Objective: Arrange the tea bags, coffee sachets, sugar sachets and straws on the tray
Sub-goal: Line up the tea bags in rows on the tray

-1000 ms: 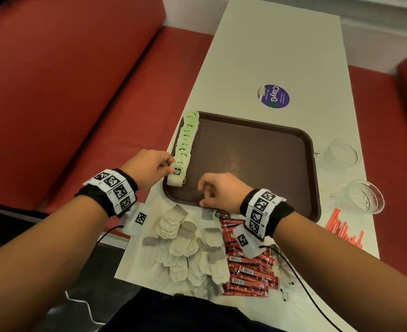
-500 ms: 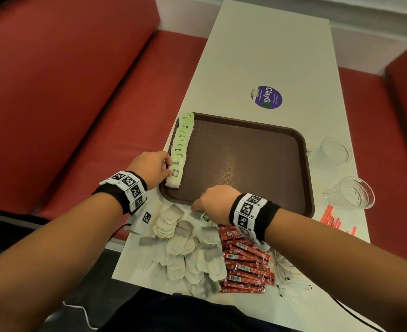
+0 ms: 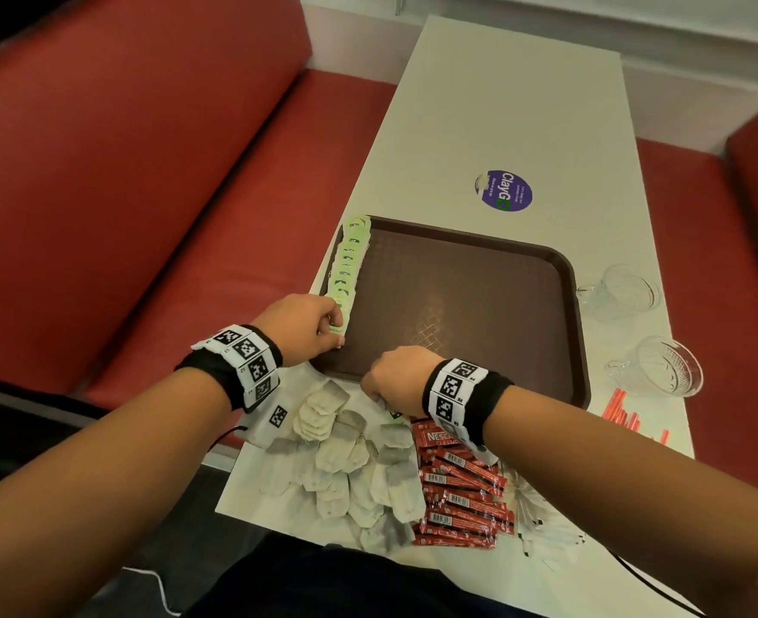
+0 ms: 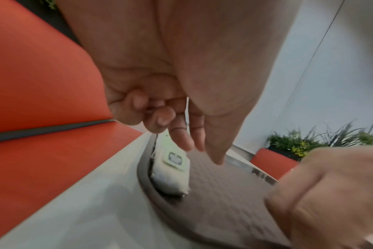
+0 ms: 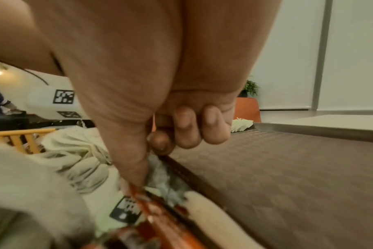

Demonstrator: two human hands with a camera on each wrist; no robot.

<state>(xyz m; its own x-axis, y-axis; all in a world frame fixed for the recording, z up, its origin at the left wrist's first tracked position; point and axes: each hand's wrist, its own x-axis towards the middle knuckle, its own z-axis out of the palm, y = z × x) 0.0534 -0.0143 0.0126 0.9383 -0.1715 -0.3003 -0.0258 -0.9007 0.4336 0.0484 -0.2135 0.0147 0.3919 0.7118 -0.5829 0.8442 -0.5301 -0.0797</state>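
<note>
Head view: my left hand [image 3: 302, 326] rests loose by the tea bag row [image 3: 349, 266] along the tray [image 3: 570, 278] edge. My right hand [image 3: 396, 376] pinches a loose tea bag [image 5: 167, 180] just below the tray.

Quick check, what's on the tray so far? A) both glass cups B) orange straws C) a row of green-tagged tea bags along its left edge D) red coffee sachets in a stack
C: the row of tea bags lies along the left edge of the tray; the coffee sachets, straws and glass cups all sit on the table outside it.
</note>
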